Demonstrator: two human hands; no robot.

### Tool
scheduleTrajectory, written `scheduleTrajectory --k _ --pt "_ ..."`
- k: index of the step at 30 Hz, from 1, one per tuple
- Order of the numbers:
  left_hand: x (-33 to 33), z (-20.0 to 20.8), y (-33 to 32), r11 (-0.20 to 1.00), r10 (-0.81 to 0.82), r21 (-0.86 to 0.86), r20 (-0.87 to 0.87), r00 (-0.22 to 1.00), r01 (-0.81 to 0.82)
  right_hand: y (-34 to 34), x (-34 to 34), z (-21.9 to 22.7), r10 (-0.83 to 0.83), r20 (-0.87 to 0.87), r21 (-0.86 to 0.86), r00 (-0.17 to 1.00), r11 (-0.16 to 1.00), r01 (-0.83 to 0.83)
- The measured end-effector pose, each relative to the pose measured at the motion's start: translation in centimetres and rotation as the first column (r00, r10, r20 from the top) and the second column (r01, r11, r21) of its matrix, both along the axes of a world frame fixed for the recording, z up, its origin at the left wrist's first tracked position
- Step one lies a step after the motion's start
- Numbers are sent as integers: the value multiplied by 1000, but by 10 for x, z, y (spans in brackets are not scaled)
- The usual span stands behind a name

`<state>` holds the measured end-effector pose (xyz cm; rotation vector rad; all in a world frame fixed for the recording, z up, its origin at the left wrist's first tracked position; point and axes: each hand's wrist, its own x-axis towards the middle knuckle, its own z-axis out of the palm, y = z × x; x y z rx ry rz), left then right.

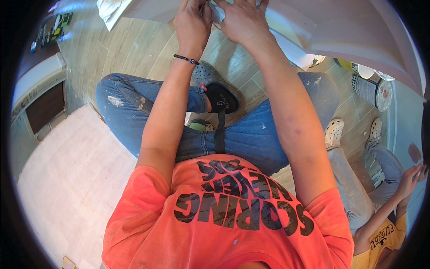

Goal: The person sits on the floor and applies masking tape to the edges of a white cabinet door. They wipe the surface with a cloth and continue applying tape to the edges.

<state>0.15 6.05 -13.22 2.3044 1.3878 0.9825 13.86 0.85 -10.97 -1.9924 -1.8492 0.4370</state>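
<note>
My left hand (193, 20) is at the top edge of the head view, by the pale edge of a white panel (154, 10). Its fingers are bent and pressed together; what they hold, if anything, is hidden. Just to its right, my right hand (244, 21) lies against the same white piece with its fingers apart. The fingertips of both hands run partly out of the picture. Both arms reach forward over my bent knees in jeans.
A white cabinet-like piece (354, 31) fills the upper right. Paint-marked buckets (368, 91) stand beyond it. At lower right a person in a yellow shirt (385, 237) sits, hands at the wall. A pale board (76, 170) lies left; a white cloth (111, 10) is at upper left.
</note>
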Motion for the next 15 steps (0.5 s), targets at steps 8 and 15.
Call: scheduleTrajectory --k 8,15 --pt "-2 2 0 1000 6 -10 -47 999 -6 3 0 -8 -2 6 3 1000 1000 2" --pt "-5 2 -1 1000 17 -22 -76 997 -19 -1 0 0 4 -1 8 1000 1000 -4"
